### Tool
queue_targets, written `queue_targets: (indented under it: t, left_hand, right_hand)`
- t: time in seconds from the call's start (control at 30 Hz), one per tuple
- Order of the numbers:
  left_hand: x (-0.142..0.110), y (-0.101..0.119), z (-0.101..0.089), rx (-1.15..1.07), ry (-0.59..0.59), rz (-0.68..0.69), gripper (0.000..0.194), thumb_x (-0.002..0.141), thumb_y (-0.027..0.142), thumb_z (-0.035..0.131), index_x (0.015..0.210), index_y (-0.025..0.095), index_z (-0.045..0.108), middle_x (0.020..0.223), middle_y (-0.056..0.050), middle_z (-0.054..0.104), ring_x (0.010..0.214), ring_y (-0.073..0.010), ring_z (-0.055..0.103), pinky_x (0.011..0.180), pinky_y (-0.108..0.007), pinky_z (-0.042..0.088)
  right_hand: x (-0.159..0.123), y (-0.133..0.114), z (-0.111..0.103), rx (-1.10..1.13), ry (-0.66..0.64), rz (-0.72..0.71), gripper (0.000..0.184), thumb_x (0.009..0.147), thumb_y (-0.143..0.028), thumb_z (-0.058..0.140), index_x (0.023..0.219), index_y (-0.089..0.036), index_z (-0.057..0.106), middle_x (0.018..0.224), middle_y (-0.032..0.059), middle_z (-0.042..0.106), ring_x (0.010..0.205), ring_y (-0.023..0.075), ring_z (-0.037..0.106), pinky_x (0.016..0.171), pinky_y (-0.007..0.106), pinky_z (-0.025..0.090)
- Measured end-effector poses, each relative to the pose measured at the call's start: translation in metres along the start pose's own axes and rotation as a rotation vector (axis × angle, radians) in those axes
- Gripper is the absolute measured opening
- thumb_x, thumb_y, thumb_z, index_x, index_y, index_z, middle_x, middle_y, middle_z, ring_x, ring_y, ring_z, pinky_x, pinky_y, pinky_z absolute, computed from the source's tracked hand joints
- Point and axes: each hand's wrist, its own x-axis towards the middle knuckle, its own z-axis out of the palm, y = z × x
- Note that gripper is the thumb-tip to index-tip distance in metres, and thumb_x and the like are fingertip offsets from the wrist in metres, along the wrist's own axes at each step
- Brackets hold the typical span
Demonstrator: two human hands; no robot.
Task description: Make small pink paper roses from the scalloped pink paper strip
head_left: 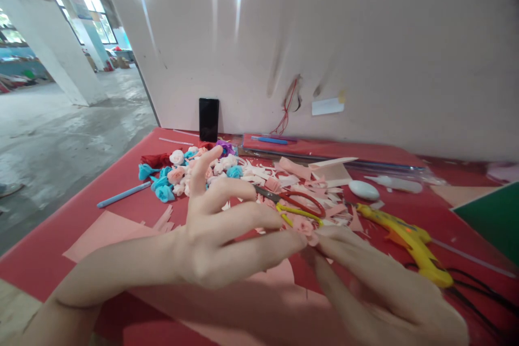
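Note:
A small pink paper rose [305, 228] is pinched between the fingertips of both hands, above the red table. My left hand [227, 232] reaches in from the left, its index finger and thumb side on the flower while other fingers lift away. From the right, my right hand [377, 281] grips the rose's base with thumb and fingers together. Just behind the rose lie scissors [302, 204] with red and yellow handles, on pink paper scraps [267, 178]. Beneath the hands is a large pink paper sheet [227, 308].
Finished paper flowers [176, 175] in several colours are heaped at left. A yellow glue gun [409, 243] with a cord lies at right, near a white oval object [364, 190]. A phone [208, 119] leans on the white board [324, 38]. A blue pen [124, 194] lies left.

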Motion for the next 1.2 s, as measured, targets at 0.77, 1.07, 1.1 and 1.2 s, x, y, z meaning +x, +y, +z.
queue_targets:
  t: [0.77,1.07,1.1,1.2]
  left_hand:
    - [0.004,-0.003,0.008,-0.026,0.162,0.156,0.025,0.082,0.005,0.051,0.07,0.021,0.065,0.062,0.005,0.062,0.068,-0.0104,0.054,0.103,-0.038,0.046]
    - [0.009,0.002,0.005,0.043,0.173,0.131,0.03,0.084,0.004,0.048,0.066,0.022,0.064,0.06,0.008,0.061,0.065,-0.0075,0.057,0.11,-0.038,0.038]
    - [0.009,0.001,0.005,0.034,0.156,0.142,0.03,0.084,0.005,0.048,0.067,0.022,0.065,0.06,0.008,0.062,0.065,-0.0078,0.057,0.11,-0.038,0.038]
    - [0.009,-0.001,0.004,0.011,0.144,0.162,0.029,0.083,0.005,0.049,0.068,0.023,0.066,0.06,0.008,0.062,0.064,-0.0084,0.056,0.109,-0.038,0.039]
  right_hand:
    - [-0.001,0.005,-0.003,0.037,-0.035,0.023,0.023,0.079,-0.015,0.061,0.092,-0.035,0.06,0.074,-0.0086,0.073,0.064,0.017,0.07,0.071,0.032,0.059]
    - [-0.001,0.003,-0.002,0.04,-0.066,0.022,0.026,0.079,-0.013,0.06,0.092,-0.035,0.06,0.071,-0.0101,0.072,0.059,0.0152,0.068,0.066,0.029,0.059]
    - [-0.002,0.004,-0.003,0.038,-0.068,0.019,0.026,0.079,-0.013,0.06,0.092,-0.035,0.06,0.071,-0.0095,0.072,0.059,0.0156,0.068,0.065,0.029,0.059]
    - [-0.003,0.006,-0.005,0.035,-0.082,0.005,0.028,0.08,-0.013,0.058,0.095,-0.036,0.059,0.075,-0.0083,0.072,0.063,0.0167,0.069,0.068,0.031,0.059]
